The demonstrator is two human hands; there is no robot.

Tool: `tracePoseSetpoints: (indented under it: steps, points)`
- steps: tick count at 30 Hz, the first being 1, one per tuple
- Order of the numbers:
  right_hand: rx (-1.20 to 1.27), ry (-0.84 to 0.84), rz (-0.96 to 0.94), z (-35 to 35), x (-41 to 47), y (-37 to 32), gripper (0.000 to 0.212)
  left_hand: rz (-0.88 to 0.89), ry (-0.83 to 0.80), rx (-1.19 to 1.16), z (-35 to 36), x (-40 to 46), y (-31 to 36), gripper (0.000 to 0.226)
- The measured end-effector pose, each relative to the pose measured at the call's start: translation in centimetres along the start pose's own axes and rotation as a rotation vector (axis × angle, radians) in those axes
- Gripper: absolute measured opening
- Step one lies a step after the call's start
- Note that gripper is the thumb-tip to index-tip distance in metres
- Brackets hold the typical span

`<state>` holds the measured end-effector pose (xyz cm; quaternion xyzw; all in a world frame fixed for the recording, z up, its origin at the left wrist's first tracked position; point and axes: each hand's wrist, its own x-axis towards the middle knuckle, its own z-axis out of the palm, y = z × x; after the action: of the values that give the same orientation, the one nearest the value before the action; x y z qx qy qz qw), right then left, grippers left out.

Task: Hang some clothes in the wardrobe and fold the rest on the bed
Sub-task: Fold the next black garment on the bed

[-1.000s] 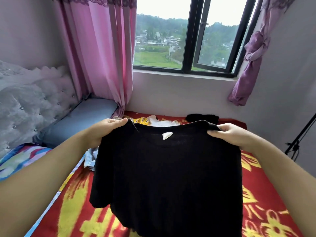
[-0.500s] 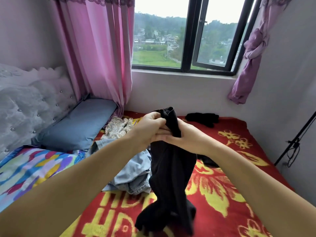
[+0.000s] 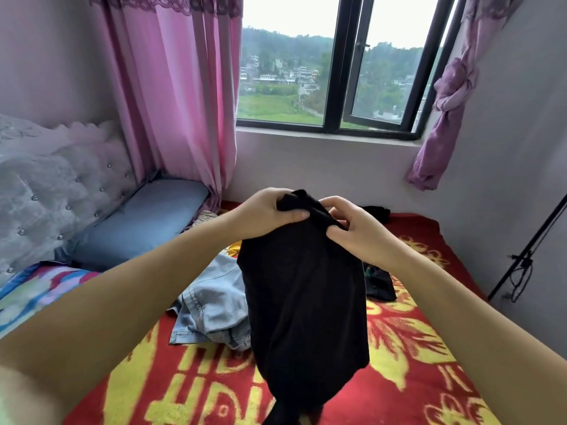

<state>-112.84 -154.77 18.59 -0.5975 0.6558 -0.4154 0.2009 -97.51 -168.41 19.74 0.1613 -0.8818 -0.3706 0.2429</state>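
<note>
My left hand grips the top of the black shirt, thumb pressed across the fabric. My right hand pinches the same edge just beside it. The shirt hangs below my fingers, over the red blanket. Jeans lie crumpled below my left hand.

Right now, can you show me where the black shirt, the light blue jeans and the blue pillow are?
Black cotton shirt (image 3: 303, 302): head view, middle of the hanging cloth.
Light blue denim jeans (image 3: 211, 308): head view, crumpled middle, on the red blanket.
Long blue pillow (image 3: 138, 219): head view, middle of its top.
</note>
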Motion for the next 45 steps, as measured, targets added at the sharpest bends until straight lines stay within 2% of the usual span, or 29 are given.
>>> tracePoseSetpoints:
  steps: [3,6,8,10,12,14,16,18,19,21,23,25,28,31,33,36,41,43,45]
  points:
    - [-0.017,0.155,-0.001,0.8,-0.8,1.5,0.029,0.066,0.074,0.107,-1.0,1.0,1.6,0.013]
    - [0.133,0.297,0.004,2.0,-2.1,2.5,0.026,0.056,0.047,0.053,-2.4,1.6,3.8,0.015]
    - [0.201,0.261,0.03,2.9,-2.8,3.2,0.032,0.016,0.011,0.024,-3.3,2.0,4.8,0.012]
    - [0.146,0.124,0.071,3.8,-3.2,3.7,0.039,-0.005,-0.028,0.041,-4.0,2.4,5.4,0.018]
    - [0.047,0.004,0.131,4.2,-3.3,4.6,0.035,-0.027,-0.066,0.065,-4.7,2.5,5.9,0.022]
    - [0.026,-0.01,0.194,3.6,-3.1,5.5,0.025,-0.047,-0.084,0.083,-5.8,2.3,5.9,0.021]
    - [0.051,0.116,0.199,2.5,-3.1,6.0,0.026,-0.064,-0.072,0.107,-7.1,2.0,5.6,0.022]
    - [0.092,0.335,0.154,1.1,-2.9,6.3,0.035,-0.08,-0.037,0.123,-8.1,1.8,5.1,0.025]
    - [0.14,0.423,0.123,0.6,-2.6,6.3,0.033,-0.083,-0.015,0.126,-8.5,1.7,4.9,0.027]
    - [0.231,0.49,0.036,0.3,-2.4,5.8,0.025,-0.073,0.031,0.126,-9.2,1.7,4.5,0.029]
    - [0.193,0.423,-0.077,0.1,-2.6,5.0,0.022,-0.065,0.08,0.129,-9.6,1.7,4.2,0.031]
    - [0.167,0.221,-0.104,-0.2,-2.7,4.9,0.015,-0.072,0.102,0.118,-10.1,1.6,3.9,0.028]
    - [0.12,-0.113,0.123,-1.3,-2.9,5.9,0.013,-0.074,0.112,0.108,-10.6,1.4,3.4,0.017]
    - [-0.032,-0.261,0.304,-2.3,-3.4,8.2,0.01,-0.086,0.136,0.128,-11.0,1.6,2.9,0.014]
    - [-0.049,-0.235,0.362,-2.9,-3.9,9.5,0.018,-0.106,0.127,0.142,-11.0,1.7,2.5,0.013]
    - [0.043,-0.08,0.441,-3.5,-4.5,11.4,0.019,-0.122,0.136,0.105,-10.6,1.9,1.6,0.012]
    - [0.25,0.073,0.397,-4.6,-5.2,12.3,0.024,-0.112,0.181,0.074,-10.1,2.9,0.3,0.006]
    - [0.342,0.026,0.385,-5.7,-5.5,11.9,0.04,-0.104,0.205,0.07,-10.3,3.4,-0.1,0.005]
    - [0.324,-0.146,0.431,-7.2,-5.8,11.5,0.044,-0.091,0.211,0.047,-10.4,3.9,-0.4,0.005]
